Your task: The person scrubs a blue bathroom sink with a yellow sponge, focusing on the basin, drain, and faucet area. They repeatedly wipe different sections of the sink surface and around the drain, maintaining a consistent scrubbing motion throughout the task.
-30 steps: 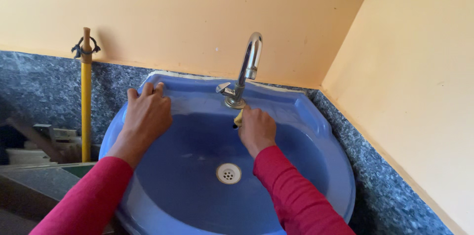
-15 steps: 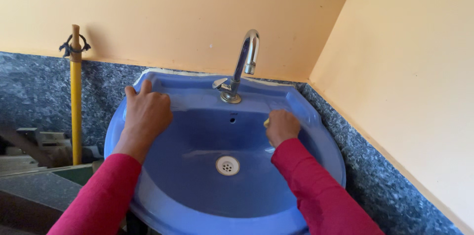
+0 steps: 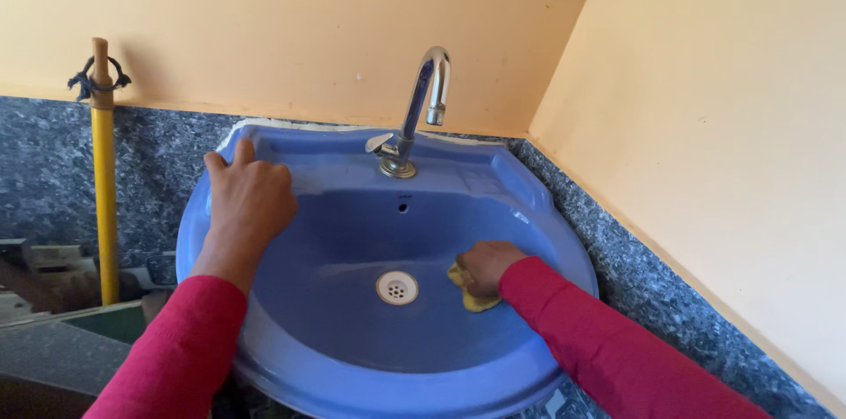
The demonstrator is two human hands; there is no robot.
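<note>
Presently we count one blue basin (image 3: 264, 357), one chrome tap (image 3: 421, 102) at its back rim in the upper centre of the frame, one white drain (image 3: 397, 288) and one small overflow hole (image 3: 402, 207) above it. We count one yellow pole (image 3: 105, 199) at the left edge, upright against the speckled grey tiles (image 3: 53, 163), with a dark cord knotted round its top. We have two hands, both in red sleeves. Our left hand (image 3: 248, 197) lies spread, palm down, on the basin's left rim, gripping nothing. Our right hand (image 3: 487, 265) is curled over one yellow cloth (image 3: 467, 292), pressing it to the bowl's floor just right of the drain. Half a second ago that hand and cloth were higher, on the bowl's right wall under the rim; the left hand has kept its place. Inside the bowl we find only cloth and hand.
</note>
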